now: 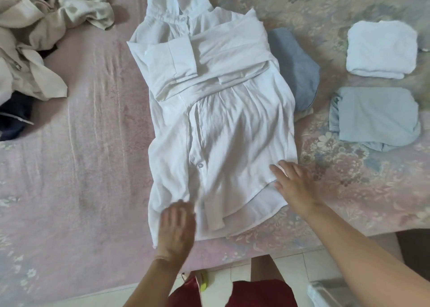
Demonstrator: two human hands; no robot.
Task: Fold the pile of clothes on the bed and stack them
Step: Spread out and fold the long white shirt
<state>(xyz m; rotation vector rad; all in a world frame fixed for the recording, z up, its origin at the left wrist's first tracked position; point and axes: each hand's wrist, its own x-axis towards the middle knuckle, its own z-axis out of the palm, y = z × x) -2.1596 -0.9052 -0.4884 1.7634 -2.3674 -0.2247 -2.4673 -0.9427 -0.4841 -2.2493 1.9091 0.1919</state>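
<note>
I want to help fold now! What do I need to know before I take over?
Left hand: flat, fingers straight, on the near hem of the white shirt. Right hand: flat on the shirt's near right corner.
White shirt lies in the middle of the bed, both sleeves already folded across the chest.
Done: folded white piece and pale blue piece lie apart on the right; a grey-blue piece sits partly under the shirt.
Left: fold the shirt up from the hem, then do the unfolded pile at far left and stack everything.
</note>
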